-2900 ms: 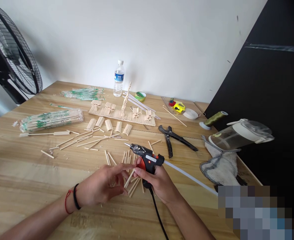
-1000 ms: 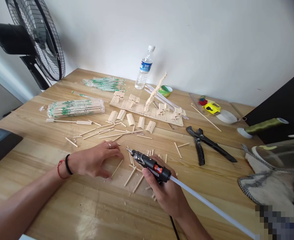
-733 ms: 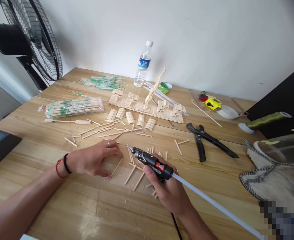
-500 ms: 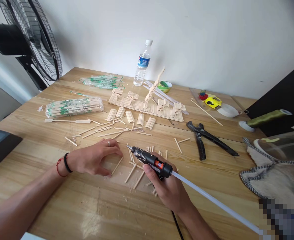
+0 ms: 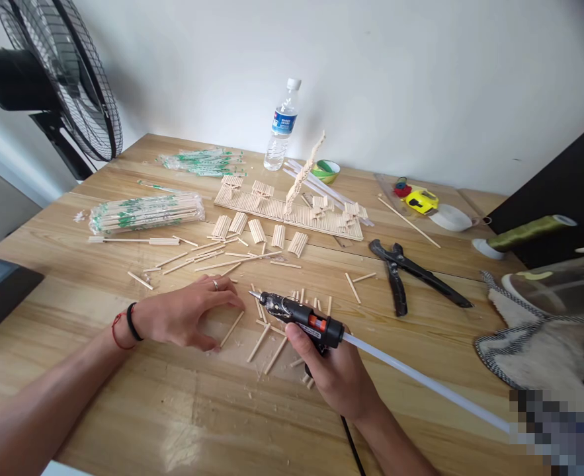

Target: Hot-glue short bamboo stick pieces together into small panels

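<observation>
My left hand (image 5: 190,311) rests on the table with thumb and fingers spread in a curve around a short wooden stick (image 5: 231,329). The thumb and index fingertip are close to the stick's two ends; whether they press on it is unclear. In my right hand (image 5: 338,373) is a black hot glue gun (image 5: 301,318), its metal nozzle pointing left, just beyond the left fingertips. A long translucent glue stick (image 5: 420,377) sticks out of its back. More cut sticks (image 5: 276,356) lie beneath and beside the gun, some partly hidden by it.
Behind the hands are small stick panels (image 5: 256,231) and a long stick-built model (image 5: 266,206). Around it are wrapped stick bundles (image 5: 147,211), a water bottle (image 5: 280,125), tape (image 5: 325,172), black cutters (image 5: 398,277) and a yellow tape measure (image 5: 422,201). A fan (image 5: 63,73) stands left.
The glue gun in my right hand has shifted very slightly, its nozzle a little farther left. My left hand and the stick beside it stay in place.
</observation>
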The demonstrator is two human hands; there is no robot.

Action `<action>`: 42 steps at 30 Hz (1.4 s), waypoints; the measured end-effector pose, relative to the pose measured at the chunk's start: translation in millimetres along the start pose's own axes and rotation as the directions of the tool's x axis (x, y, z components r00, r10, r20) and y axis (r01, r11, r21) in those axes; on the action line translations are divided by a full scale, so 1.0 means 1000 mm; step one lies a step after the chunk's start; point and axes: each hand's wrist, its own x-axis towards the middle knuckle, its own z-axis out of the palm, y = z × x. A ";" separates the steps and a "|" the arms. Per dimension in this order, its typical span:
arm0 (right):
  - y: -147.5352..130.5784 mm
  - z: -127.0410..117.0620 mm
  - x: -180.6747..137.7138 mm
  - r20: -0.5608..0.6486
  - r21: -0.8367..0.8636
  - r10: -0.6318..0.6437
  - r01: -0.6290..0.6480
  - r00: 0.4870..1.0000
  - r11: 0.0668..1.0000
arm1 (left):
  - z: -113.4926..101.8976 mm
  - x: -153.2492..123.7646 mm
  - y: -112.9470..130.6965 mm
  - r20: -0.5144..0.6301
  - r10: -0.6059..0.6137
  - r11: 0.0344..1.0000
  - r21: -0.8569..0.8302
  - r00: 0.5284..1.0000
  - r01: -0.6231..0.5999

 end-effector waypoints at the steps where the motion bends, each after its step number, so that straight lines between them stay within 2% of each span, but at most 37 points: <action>1: 0.000 0.000 0.000 0.000 0.001 0.001 -0.001 1.000 1.000 | 0.000 0.000 0.000 0.000 -0.002 1.000 -0.004 1.000 0.002; 15: 0.000 0.002 0.000 0.000 0.013 0.033 -0.033 0.999 0.999 | 0.002 0.001 -0.001 -0.020 -0.002 1.000 -0.006 1.000 0.002; 17: 0.000 0.002 -0.001 -0.027 0.043 0.067 -0.066 0.997 0.997 | 0.001 0.001 -0.003 -0.036 -0.019 0.997 -0.072 0.999 0.016; 20: 0.001 0.002 -0.007 -0.042 0.162 0.136 -0.127 0.990 0.979 | -0.003 0.001 -0.005 -0.079 -0.038 0.965 -0.260 0.996 0.016; 26: 0.005 0.004 -0.017 0.027 0.366 0.179 -0.177 0.983 0.914 | -0.001 0.003 -0.011 -0.255 -0.052 0.841 -0.533 0.966 -0.096; 30: 0.006 0.005 -0.020 0.008 0.321 0.144 -0.138 0.990 0.937 | 0.005 0.006 -0.012 -0.297 -0.081 0.783 -0.610 0.951 -0.123; 42: 0.020 0.007 -0.033 -0.050 0.229 0.161 -0.146 0.986 0.962 | 0.011 0.009 -0.007 -0.283 -0.050 0.706 -0.688 0.958 -0.166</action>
